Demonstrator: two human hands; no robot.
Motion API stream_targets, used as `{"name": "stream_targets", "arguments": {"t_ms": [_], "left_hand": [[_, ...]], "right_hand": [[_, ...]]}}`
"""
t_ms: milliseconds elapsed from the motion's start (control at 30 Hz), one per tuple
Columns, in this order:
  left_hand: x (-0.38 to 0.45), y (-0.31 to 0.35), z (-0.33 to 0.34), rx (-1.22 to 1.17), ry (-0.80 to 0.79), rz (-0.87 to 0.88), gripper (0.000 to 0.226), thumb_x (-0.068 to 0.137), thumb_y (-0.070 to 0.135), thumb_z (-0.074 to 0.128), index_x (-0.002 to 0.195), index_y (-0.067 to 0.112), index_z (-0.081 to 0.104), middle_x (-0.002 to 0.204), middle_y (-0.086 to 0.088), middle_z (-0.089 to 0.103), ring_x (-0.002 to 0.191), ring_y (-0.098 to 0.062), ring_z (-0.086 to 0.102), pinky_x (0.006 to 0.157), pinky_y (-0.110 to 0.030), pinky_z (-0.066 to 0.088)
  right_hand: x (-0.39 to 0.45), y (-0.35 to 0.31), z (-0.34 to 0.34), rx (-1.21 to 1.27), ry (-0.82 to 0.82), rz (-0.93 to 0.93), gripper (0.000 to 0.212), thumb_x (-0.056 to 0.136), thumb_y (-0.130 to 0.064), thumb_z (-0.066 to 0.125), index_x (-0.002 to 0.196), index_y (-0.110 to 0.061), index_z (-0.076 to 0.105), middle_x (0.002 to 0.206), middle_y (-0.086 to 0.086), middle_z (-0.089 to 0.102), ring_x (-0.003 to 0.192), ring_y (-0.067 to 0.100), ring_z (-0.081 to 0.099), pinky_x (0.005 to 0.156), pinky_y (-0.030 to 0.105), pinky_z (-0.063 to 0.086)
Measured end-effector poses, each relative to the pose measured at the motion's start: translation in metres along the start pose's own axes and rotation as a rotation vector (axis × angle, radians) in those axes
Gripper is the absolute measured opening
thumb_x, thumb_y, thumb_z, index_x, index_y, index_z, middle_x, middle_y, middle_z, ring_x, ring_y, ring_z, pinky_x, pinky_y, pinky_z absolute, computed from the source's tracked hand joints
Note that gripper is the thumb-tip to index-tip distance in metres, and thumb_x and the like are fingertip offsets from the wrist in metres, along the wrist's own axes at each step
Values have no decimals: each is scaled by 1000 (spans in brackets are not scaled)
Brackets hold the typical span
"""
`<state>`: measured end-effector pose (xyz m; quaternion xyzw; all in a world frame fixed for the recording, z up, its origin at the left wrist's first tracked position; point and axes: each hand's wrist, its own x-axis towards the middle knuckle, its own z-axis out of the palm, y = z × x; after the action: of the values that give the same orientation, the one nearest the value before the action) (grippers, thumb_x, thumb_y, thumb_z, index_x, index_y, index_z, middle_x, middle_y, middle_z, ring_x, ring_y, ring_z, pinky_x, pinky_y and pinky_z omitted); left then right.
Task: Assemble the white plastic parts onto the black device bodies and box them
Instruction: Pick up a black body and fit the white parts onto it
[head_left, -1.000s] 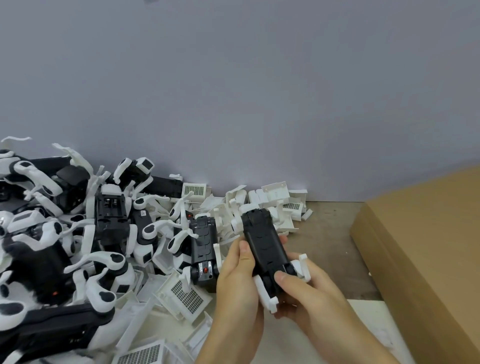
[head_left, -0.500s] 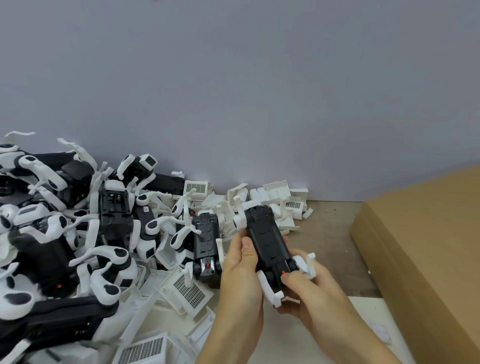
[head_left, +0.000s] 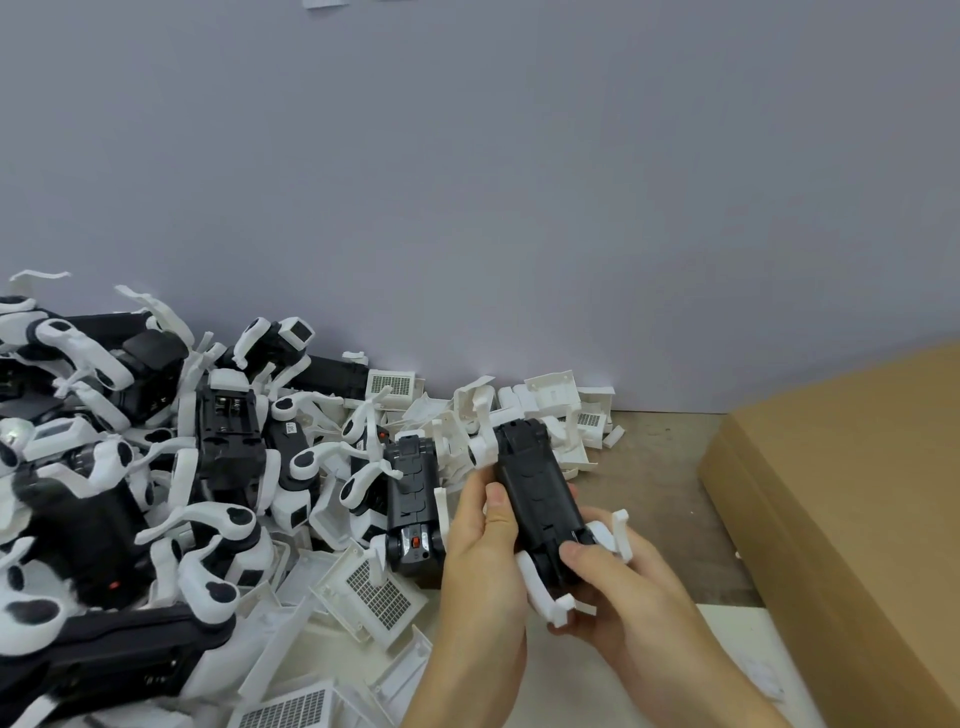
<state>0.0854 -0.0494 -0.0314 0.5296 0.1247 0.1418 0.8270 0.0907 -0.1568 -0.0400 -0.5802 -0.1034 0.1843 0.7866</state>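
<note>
I hold a black device body (head_left: 537, 493) over the table, its long axis running away from me. White plastic legs (head_left: 545, 592) stick out at its near end and one white part (head_left: 483, 447) at its far left corner. My left hand (head_left: 483, 551) grips the body's left side, thumb on top. My right hand (head_left: 618, 592) grips the near end, thumb pressed on the black end piece. A second dark body (head_left: 413, 493) lies just left of my left hand.
A big heap of black-and-white assembled devices (head_left: 130, 467) fills the left. Loose white grille covers (head_left: 376, 592) and clips (head_left: 550, 400) lie against the grey wall. A brown cardboard box (head_left: 841, 509) stands at the right. White sheet (head_left: 561, 691) under my wrists.
The body has stayed in both hands with little shift. My right thumb slid back onto the near end, covering the small red spot seen half a second ago.
</note>
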Motion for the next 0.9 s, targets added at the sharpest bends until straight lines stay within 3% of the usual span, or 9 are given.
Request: {"name": "stream_targets", "arguments": {"t_ms": [333, 600, 700, 833, 900], "left_hand": [[1, -1, -2, 14, -8, -5, 33, 107, 27, 38, 107, 25, 71, 106, -20, 74, 107, -45, 67, 100, -66, 47], [-1, 0, -2, 39, -25, 38, 35, 107, 27, 38, 95, 31, 71, 110, -25, 70, 110, -50, 62, 100, -69, 43], [0, -2, -3, 46, -33, 43, 36, 108, 27, 38, 91, 30, 70, 108, -26, 69, 108, -51, 62, 100, -70, 43], [-1, -1, -2, 42, -41, 61, 41, 107, 27, 39, 85, 39, 72, 106, -20, 72, 109, -46, 63, 102, -62, 47], [-1, -2, -2, 29, -40, 54, 40, 107, 26, 39, 87, 38, 72, 108, -22, 71, 110, -48, 63, 101, -66, 45]], "right_hand": [[-1, 1, -4, -15, -70, -17, 31, 63, -25, 61, 89, -31, 76, 79, 2, 68, 65, 11, 60, 60, 27, 51], [-1, 0, 1, -131, 54, -9, 28, 69, -32, 52, 85, -39, 73, 71, 1, 63, 57, 8, 52, 62, 30, 50], [-1, -1, 2, -102, 74, 4, 28, 67, -32, 53, 85, -33, 74, 65, 1, 58, 55, 11, 48, 59, 30, 48], [-1, 1, 0, -68, 87, 20, 30, 68, -36, 63, 93, -24, 75, 74, 4, 66, 58, 13, 55, 57, 31, 48], [0, 2, 1, -47, 84, 21, 27, 67, -33, 65, 89, -26, 77, 75, 5, 66, 58, 13, 55, 57, 30, 49]]}}
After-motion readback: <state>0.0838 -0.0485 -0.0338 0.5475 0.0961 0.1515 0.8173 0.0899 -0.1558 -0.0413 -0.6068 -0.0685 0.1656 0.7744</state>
